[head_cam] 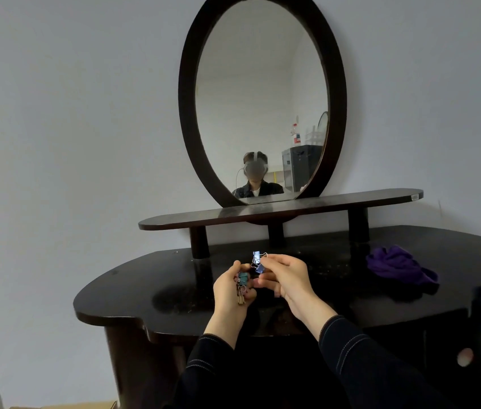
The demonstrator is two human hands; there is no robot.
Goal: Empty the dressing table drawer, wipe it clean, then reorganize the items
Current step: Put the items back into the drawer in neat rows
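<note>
Above the dark worktop, the left grip curls round a teal clip and keys; just beside it, the right grip pinches blue clips upright. The purple cloth lies well to the right, nearer that hand.

Purple cloth, black dressing table, blue clips, teal clip.

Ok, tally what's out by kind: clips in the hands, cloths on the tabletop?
Blue binder clips, in the right hand: 2
Teal binder clip, in the left hand: 1
Brass-coloured metal pieces under it: count unclear
Purple cloth on the tabletop: 1
Total: 4 clear to count
</note>
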